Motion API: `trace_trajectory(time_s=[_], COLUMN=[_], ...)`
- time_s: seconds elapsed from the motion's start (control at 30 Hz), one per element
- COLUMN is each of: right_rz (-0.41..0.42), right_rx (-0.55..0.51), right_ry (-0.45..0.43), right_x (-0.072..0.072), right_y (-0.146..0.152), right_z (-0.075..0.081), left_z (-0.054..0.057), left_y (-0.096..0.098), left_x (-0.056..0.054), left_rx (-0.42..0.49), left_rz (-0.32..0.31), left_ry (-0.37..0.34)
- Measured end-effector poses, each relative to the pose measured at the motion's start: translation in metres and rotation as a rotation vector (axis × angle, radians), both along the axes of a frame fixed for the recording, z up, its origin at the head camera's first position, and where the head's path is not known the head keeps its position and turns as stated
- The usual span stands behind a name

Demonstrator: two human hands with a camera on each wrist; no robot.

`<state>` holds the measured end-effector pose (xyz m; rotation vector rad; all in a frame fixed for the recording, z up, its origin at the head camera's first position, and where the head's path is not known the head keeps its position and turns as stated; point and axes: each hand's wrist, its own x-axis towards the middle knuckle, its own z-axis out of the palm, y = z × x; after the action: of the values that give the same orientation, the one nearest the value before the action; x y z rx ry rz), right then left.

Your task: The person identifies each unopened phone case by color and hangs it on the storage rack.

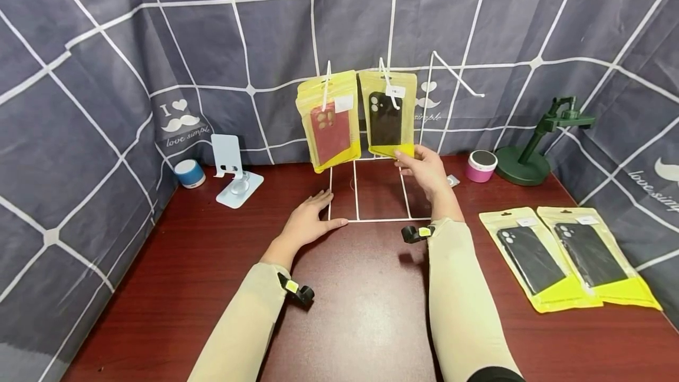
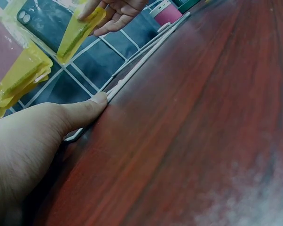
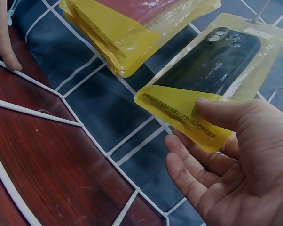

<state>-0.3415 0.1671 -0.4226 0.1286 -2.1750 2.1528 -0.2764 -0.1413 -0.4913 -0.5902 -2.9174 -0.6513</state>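
A white wire display rack stands on the table with hooks at its top. From the middle hook hangs a yellow pouch with a black phone case. My right hand pinches that pouch by its lower corner, thumb in front and fingers behind, as the right wrist view shows. Beside it, pouches with a red phone case in front hang on the left hook. My left hand rests at the rack's base, fingers spread, the thumb lying on the front wire. The right hook carries nothing.
Two pouched black phone cases lie at the table's right. Behind them stand a dark green stand and a pink speaker-like cylinder. A light blue phone stand and a blue cylinder sit at the back left, before a grid-patterned cloth.
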Motion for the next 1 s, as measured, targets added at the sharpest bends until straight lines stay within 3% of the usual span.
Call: trace_trajectory(time_s=[0.33,0.53,0.73,1.0], right_rz=[-0.038,-0.138,-0.237,-0.178], right_rx=[0.006,0.127,0.327,0.368], right_ry=[-0.007,0.081,0.227,0.291], right_x=[0.008,0.016,0.035,0.061], right_y=[0.02,0.03,0.041,0.061], right_z=[0.002,0.018,0.044,0.061], left_z=[0.003,0.002,0.0,-0.001], left_y=[0.003,0.004,0.005,0.001], left_x=[0.003,0.003,0.001,0.001], left_rx=[0.008,0.007,0.009,0.006], left_rz=[0.004,0.006,-0.001,0.009], left_ry=[-0.015,-0.005,0.013,0.004])
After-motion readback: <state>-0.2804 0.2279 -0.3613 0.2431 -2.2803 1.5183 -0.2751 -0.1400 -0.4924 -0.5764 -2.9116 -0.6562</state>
